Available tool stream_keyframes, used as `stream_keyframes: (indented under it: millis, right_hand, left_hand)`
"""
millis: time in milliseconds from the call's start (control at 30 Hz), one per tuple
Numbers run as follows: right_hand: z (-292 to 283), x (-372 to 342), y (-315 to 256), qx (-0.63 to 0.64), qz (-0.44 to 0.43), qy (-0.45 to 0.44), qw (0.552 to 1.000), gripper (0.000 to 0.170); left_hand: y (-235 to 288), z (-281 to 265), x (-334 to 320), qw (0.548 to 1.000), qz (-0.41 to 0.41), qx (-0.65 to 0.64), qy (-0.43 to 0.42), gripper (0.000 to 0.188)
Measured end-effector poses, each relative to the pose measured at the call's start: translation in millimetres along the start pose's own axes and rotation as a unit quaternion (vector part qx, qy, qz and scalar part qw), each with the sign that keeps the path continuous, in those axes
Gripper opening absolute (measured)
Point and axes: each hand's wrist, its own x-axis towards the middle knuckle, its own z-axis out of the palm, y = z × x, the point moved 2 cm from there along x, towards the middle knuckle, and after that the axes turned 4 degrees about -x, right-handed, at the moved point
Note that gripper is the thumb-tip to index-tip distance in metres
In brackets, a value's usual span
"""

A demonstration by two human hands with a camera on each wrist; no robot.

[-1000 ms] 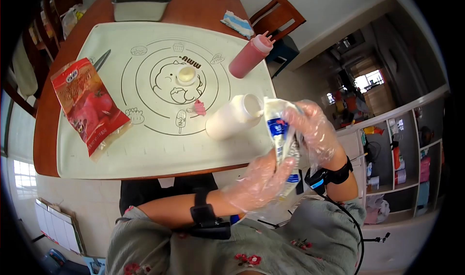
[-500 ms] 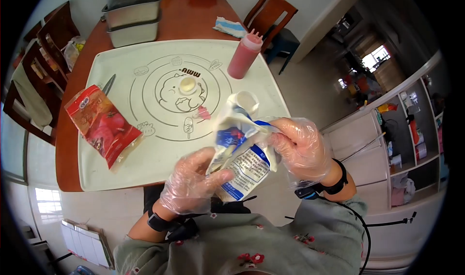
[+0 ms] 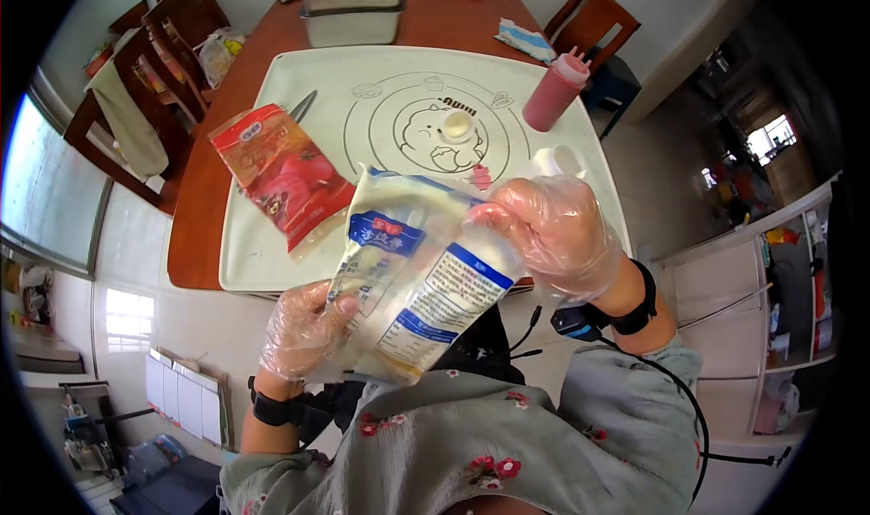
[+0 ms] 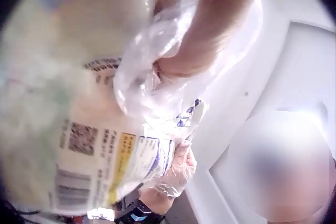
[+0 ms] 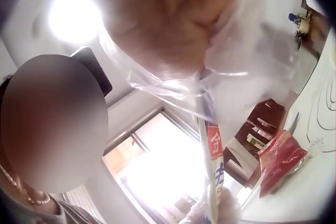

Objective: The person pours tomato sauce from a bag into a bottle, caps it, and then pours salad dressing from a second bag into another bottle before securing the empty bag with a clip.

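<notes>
Both hands wear clear plastic gloves and hold a white and blue pouch with Chinese print, tilted in front of the body. My left hand grips its lower left edge, thumb on the front face. With curled fingers my right hand pinches the upper right part of the pouch. Just behind that hand stands an uncapped white squeeze bottle, its lower part hidden. In the left wrist view the pouch shows a barcode and a square code; the right wrist view catches it nearly edge-on.
A red tomato-print bag lies on the white mat, beside a grey blade. Mid-mat are a small white cap and a pink scrap. A pink squeeze bottle stands at the far right; metal containers stand behind.
The pouch has come away from the white bottle's mouth, leftward and nearer the body, and is spread flatter. My left hand has shifted left with it; the right keeps hold. The head view has shifted.
</notes>
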Motion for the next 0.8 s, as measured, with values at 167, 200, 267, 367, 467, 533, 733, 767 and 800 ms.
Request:
stream_keyframes:
  millis: [167,200,267,367,467,533,733,767,800]
  right_hand:
    - [35.9,2.1,6.9,0.044,0.025,0.042,0.998,0.008]
    - [41.9,0.5,4.0,0.066,0.052,0.060,0.995,0.009]
    - [61.7,-8.2,4.1,0.121,0.131,0.107,0.978,0.017]
    - [89.7,-29.0,4.6,0.196,0.227,0.089,0.950,0.011]
    - [110.4,-50.3,12.6,0.189,0.259,0.086,0.943,0.008]
    - [115.1,-57.8,20.3,0.226,0.315,0.089,0.917,0.008]
    - [120.3,-49.8,18.2,0.607,0.386,0.119,0.685,0.033]
    - [124.7,-51.5,21.9,0.580,0.392,0.107,0.706,0.032]
    - [128.7,-51.5,25.7,0.551,0.398,0.094,0.727,0.031]
  left_hand:
    - [-19.3,-19.0,5.4,0.996,0.034,0.076,0.024,0.030]
    - [-21.9,-22.7,6.7,0.995,0.033,0.091,0.024,0.029]
    - [-22.7,-27.7,8.6,0.994,0.023,0.106,0.017,0.026]
    - [-22.9,-29.6,6.0,0.994,0.032,0.106,0.014,0.026]
    - [-22.3,-30.5,10.6,0.990,0.089,0.109,0.024,0.028]
    - [-23.2,-31.6,12.3,0.991,0.073,0.109,0.022,0.029]
    - [-28.8,-22.7,36.2,0.994,0.106,0.003,0.039,0.034]
    - [-22.4,-18.3,39.6,0.992,0.116,-0.012,0.039,0.036]
    - [-17.9,-14.7,41.9,0.992,0.125,-0.003,0.022,0.042]
